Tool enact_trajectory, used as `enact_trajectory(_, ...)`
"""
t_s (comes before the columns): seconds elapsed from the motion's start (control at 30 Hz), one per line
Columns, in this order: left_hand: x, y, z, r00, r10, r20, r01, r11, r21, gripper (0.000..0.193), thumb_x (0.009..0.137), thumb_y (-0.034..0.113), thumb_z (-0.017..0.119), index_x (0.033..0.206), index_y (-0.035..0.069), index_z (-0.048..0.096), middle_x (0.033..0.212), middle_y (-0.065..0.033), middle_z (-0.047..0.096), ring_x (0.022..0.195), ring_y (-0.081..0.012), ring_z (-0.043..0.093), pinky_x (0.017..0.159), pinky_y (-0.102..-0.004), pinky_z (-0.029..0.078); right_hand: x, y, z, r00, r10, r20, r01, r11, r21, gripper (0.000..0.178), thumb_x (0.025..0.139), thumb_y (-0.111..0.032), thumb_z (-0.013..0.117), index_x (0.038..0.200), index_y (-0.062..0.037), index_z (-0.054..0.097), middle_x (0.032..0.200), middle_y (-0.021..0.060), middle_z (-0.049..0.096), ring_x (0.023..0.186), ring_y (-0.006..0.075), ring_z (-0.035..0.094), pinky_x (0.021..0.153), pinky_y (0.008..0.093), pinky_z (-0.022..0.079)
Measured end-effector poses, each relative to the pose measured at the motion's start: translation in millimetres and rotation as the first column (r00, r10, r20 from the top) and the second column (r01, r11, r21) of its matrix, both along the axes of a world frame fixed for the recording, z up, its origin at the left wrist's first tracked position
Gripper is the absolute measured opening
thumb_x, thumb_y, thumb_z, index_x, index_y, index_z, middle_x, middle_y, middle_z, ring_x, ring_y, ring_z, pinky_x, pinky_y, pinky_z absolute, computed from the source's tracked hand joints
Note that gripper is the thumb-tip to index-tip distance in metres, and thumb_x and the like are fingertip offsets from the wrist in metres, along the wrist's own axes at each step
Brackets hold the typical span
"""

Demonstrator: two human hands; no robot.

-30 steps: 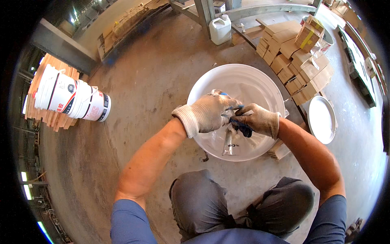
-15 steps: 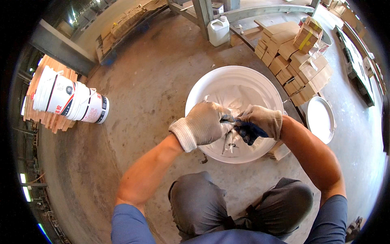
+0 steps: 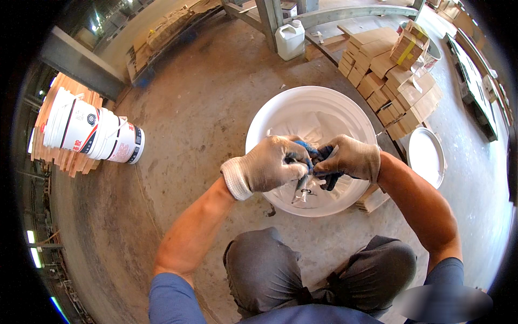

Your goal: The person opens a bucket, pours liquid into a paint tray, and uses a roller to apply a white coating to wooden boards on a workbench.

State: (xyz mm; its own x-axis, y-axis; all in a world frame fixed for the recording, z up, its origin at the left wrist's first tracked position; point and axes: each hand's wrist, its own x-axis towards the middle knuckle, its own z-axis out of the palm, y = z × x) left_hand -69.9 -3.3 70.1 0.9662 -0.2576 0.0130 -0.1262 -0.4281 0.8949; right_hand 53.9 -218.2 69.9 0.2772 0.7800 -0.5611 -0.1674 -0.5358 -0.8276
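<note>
A round white bucket [image 3: 365, 117] stands on the floor before my knees. Inside it lies a whitish, creased plastic bag [image 3: 310, 127]. Over the bucket's middle, my left hand [image 3: 272, 164] and my right hand [image 3: 352, 159] meet, both in beige knit gloves with dark blue palms. The fingers of each are closed in a pinch at the gathered top of the bag, and the fingertips nearly touch. A crumpled end of the bag [image 3: 304, 195] sticks out below them toward me. Exactly what lies between the fingertips is hidden by the gloves.
A white lid [image 3: 426, 156] lies right of the bucket. Farther right rises a stack of cardboard boxes [image 3: 391, 70]. A white jug [image 3: 290, 41] stands by a metal frame ahead. At left are stacked white pails [image 3: 89, 129] beside wooden boards [image 3: 81, 164].
My hands have shifted slightly apart and turned, so the blue glove fingertips show more. The left hand moved a little left. The bucket has hardly moved.
</note>
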Motion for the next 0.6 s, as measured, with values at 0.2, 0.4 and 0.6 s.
enact_trajectory(0.2, 8, -6, -3, 0.966, 0.147, -0.211, -0.191, 0.960, -0.203, 0.031, 0.090, 0.005, 0.054, 0.115, -0.004, 0.070, 0.102, -0.0113, 0.073, 0.091, -0.0174, 0.068, 0.082, -0.0329, 0.059, -14, -2, 0, 0.697, 0.124, 0.706, -0.187, 0.982, 0.013, 0.026, 0.093, -0.023, 0.075, 0.102, 0.0007, 0.071, 0.085, 0.0149, 0.075, 0.073, 0.0260, 0.074, 0.069, 0.0398, 0.060)
enact_trajectory(0.4, 30, -12, -7, 0.900, 0.045, -0.433, -0.088, 0.993, -0.079, 0.028, 0.096, 0.001, 0.058, 0.121, -0.002, 0.072, 0.100, -0.0100, 0.075, 0.083, -0.0135, 0.068, 0.075, -0.0310, 0.060, -26, -9, -22, -0.156, 0.023, 0.987, -0.422, 0.903, -0.088, 0.022, 0.092, -0.028, 0.068, 0.096, -0.0074, 0.062, 0.084, 0.0080, 0.066, 0.078, 0.0271, 0.072, 0.066, 0.0427, 0.059)
enact_trajectory(0.6, 39, -8, 1, 0.856, 0.035, -0.516, -0.125, 0.982, -0.141, 0.025, 0.099, 0.008, 0.066, 0.121, -0.001, 0.075, 0.094, -0.0051, 0.076, 0.077, -0.0084, 0.066, 0.072, -0.0268, 0.059, -23, -8, -20, -0.210, -0.087, 0.974, -0.353, 0.936, 0.007, 0.017, 0.088, -0.024, 0.069, 0.094, -0.0103, 0.062, 0.082, 0.0058, 0.066, 0.075, 0.0245, 0.069, 0.064, 0.0399, 0.057)
